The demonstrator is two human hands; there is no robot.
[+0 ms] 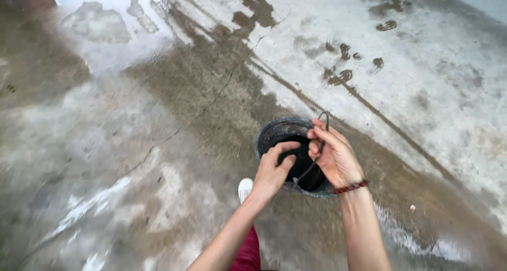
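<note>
A dark round bucket [274,131] hangs over a wet concrete floor, just right of the middle of the head view. My right hand [336,157] is closed around its thin wire handle [323,119] and carries it. A brown band sits on that wrist. My left hand [272,169] reaches to the bucket's near rim, thumb and fingers curled at the edge, touching it. The inside of the bucket looks dark; I cannot tell what it holds.
The concrete floor [158,118] is wet, with dark streaks, a long crack and wet footprints [343,65] at the upper right. My white shoe [245,188] and a red trouser leg [248,252] show below the bucket. A puddle [100,23] lies at upper left.
</note>
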